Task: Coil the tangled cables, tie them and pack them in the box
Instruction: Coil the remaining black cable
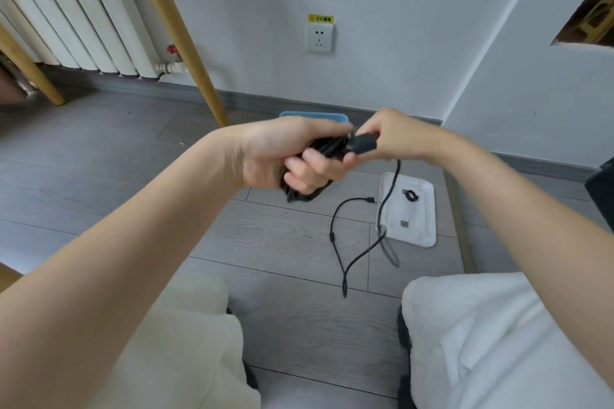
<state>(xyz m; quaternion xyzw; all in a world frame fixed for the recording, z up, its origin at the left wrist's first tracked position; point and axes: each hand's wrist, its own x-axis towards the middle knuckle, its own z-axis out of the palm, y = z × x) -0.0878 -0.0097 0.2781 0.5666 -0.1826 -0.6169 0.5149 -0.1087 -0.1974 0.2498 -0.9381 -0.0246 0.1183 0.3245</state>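
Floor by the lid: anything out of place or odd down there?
Nothing damaged or spilled. A loose black cable trails uncoiled on the floor beside the white lid, its tail hanging from the right hand. The left hand grips the coiled bundle.

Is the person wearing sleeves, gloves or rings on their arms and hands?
No sleeves show: both forearms are bare to the frame's edge. The left hand and right hand have no gloves, and no rings, watch or bracelets are visible.

The left hand (282, 156) grips a black cable bundle (319, 149), and the right hand (392, 136) pinches its end just beside; a loose cable (382, 209) hangs below the right hand, over a white lid (422, 216), blue box (312, 115) behind both hands
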